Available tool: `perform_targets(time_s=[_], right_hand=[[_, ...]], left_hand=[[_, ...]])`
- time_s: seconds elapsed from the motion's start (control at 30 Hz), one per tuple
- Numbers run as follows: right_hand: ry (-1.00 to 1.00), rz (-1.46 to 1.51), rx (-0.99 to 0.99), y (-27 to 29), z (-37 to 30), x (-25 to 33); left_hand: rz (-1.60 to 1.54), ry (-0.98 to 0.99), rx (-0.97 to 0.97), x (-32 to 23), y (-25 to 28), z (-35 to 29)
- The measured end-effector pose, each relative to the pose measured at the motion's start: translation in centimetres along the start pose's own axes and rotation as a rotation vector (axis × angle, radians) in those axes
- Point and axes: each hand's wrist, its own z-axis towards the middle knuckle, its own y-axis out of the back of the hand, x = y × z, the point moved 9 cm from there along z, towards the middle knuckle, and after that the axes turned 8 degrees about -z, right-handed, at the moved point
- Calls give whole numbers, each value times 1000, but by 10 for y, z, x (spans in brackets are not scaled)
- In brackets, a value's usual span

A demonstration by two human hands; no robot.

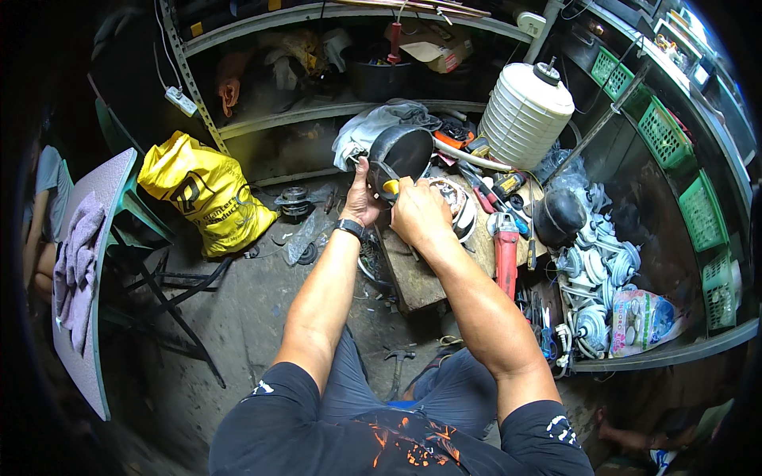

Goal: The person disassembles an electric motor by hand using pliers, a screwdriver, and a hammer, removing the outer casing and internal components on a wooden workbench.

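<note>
My left hand (pixel 361 198) grips the rim of a black round housing (pixel 401 152) and holds it tilted up over a low wooden bench (pixel 413 278). My right hand (pixel 417 210) is closed around a yellow-handled screwdriver (pixel 390 188) whose tip points into the housing. A black watch sits on my left wrist. Just right of my right hand lies a round part with a white rim (pixel 460 208).
A red power tool (pixel 506 250) and pliers lie on the bench. A white ribbed canister (pixel 525 113) stands behind. A yellow bag (pixel 208 194), a folding chair, a hammer (pixel 397 361) on the floor, metal shelves and green baskets (pixel 663 135) surround me.
</note>
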Motion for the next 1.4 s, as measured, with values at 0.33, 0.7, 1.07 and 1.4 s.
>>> perform_targets(time_s=[0.33,0.7,1.07,1.4], right_hand=[[-63,302,-304,-40,-77,-41],[-42,-16,157,-4,14,7],[112,629,265,-43,-89,-45],[-63,608,720,-176,-201,-102]], left_hand=[[590,-167,73,-12,-14,-5],[105,-241,93,-16,-4,7],[35,-154,33,-25,16,26],[68,-145,11,-27,17,33]])
